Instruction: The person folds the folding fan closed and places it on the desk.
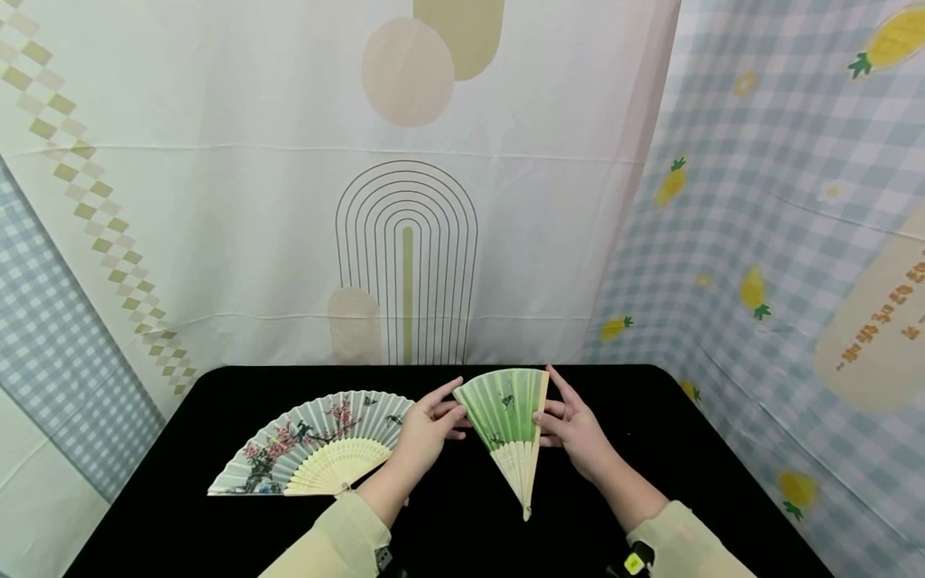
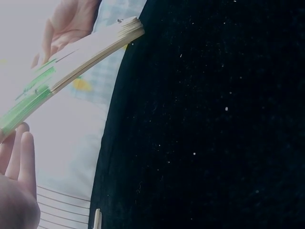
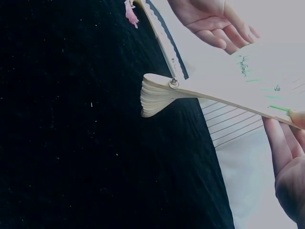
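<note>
My sleeves (image 1: 328, 536); left hand (image 1: 425, 427) and right hand (image 1: 576, 429) pinch a green folding fan (image 1: 506, 413).
Between them, pivot away from the table's (image 1: 462, 530) far edge.

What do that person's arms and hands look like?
The left hand and right hand wear no gloves. The left sleeve and right sleeve are pale cream-yellow. The left wrist gadget is black; the right wrist gadget is black with a yellow-green patch.

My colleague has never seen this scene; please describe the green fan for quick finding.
On the black table, a pale fan lies wide open. Right of it, between left grip and right grip, is the green fan, set apart by its colour and narrower spread.
</note>
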A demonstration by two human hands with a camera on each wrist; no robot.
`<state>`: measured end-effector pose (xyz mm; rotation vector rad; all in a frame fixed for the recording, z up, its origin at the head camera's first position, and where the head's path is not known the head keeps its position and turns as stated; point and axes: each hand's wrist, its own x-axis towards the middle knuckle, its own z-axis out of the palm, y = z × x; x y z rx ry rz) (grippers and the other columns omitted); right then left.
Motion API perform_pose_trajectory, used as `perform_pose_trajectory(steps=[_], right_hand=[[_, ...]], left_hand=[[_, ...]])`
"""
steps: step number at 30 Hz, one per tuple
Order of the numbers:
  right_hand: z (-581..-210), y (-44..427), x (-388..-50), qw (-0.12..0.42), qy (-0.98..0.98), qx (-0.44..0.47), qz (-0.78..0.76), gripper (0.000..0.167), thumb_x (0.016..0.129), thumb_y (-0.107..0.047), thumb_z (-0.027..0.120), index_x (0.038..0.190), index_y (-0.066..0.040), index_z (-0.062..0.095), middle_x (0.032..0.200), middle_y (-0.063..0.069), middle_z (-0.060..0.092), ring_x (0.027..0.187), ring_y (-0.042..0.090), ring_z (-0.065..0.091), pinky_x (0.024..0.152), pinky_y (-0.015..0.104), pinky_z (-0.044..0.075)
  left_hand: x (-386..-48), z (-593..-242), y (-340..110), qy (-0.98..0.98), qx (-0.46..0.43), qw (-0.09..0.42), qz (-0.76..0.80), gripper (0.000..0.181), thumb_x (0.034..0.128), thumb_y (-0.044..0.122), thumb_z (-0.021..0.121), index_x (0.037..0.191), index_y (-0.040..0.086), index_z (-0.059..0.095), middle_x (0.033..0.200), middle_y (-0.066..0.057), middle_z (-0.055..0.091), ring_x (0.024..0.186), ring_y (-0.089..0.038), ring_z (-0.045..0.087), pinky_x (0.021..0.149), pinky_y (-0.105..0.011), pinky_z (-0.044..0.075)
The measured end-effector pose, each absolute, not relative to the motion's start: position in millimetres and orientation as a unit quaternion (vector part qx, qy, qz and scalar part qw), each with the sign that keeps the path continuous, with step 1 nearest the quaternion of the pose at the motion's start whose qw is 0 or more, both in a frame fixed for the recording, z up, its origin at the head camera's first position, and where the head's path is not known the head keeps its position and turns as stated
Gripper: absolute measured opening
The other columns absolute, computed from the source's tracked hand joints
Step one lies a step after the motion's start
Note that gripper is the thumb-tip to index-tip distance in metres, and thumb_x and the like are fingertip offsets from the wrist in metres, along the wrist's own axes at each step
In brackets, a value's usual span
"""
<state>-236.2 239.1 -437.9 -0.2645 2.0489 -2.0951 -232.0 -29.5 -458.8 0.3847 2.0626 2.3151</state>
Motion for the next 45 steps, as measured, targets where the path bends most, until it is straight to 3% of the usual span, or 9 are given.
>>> perform_pose_trajectory(steps=[10, 22, 30, 37, 45], right_hand=[[-439, 236, -235, 0.097, 0.703, -0.092, -0.698, 0.087, 0.097, -0.003, 0.061, 0.159, -0.037, 0.011, 0.123, 0.013, 0.067, 0.087, 0.019, 0.071, 0.072, 0.034, 0.061], [-442, 233, -233, 0.100, 0.713, -0.096, -0.688, 0.087, 0.097, -0.002, 0.061, 0.160, -0.034, 0.011, 0.124, 0.016, 0.066, 0.088, 0.021, 0.071, 0.071, 0.035, 0.061], [-442, 230, -233, 0.102, 0.718, -0.110, -0.680, 0.088, 0.097, -0.001, 0.062, 0.161, -0.031, 0.010, 0.122, 0.015, 0.067, 0.088, 0.020, 0.070, 0.072, 0.036, 0.061], [-443, 231, -232, 0.111, 0.707, -0.118, -0.688, 0.088, 0.096, -0.002, 0.062, 0.161, -0.031, 0.010, 0.120, 0.013, 0.067, 0.087, 0.019, 0.070, 0.072, 0.036, 0.061], [-443, 227, -230, 0.107, 0.713, -0.132, -0.681, 0.089, 0.095, 0.000, 0.063, 0.160, -0.031, 0.011, 0.119, 0.014, 0.068, 0.087, 0.021, 0.071, 0.070, 0.038, 0.061]], left_hand=[[-235, -460, -30, 0.669, 0.135, 0.017, 0.731, 0.051, 0.0986, 0.004, 0.060, 0.148, 0.011, 0.048, 0.114, -0.021, 0.069, 0.092, -0.035, 0.071, 0.074, -0.040, 0.061], [-233, -461, -29, 0.675, 0.133, 0.041, 0.724, 0.052, 0.0975, 0.017, 0.065, 0.147, 0.023, 0.050, 0.116, -0.015, 0.069, 0.090, -0.025, 0.072, 0.075, -0.037, 0.061], [-234, -463, -27, 0.682, 0.137, 0.021, 0.718, 0.051, 0.0969, 0.014, 0.066, 0.146, 0.019, 0.052, 0.110, -0.014, 0.071, 0.085, -0.024, 0.072, 0.072, -0.036, 0.061], [-215, -434, -27, 0.686, 0.132, 0.026, 0.715, 0.049, 0.0971, 0.003, 0.062, 0.145, 0.010, 0.052, 0.107, -0.017, 0.071, 0.087, -0.031, 0.072, 0.073, -0.042, 0.061], [-215, -433, -27, 0.689, 0.140, 0.022, 0.711, 0.048, 0.0963, 0.003, 0.063, 0.143, 0.008, 0.053, 0.105, -0.018, 0.071, 0.086, -0.033, 0.071, 0.071, -0.040, 0.061]])
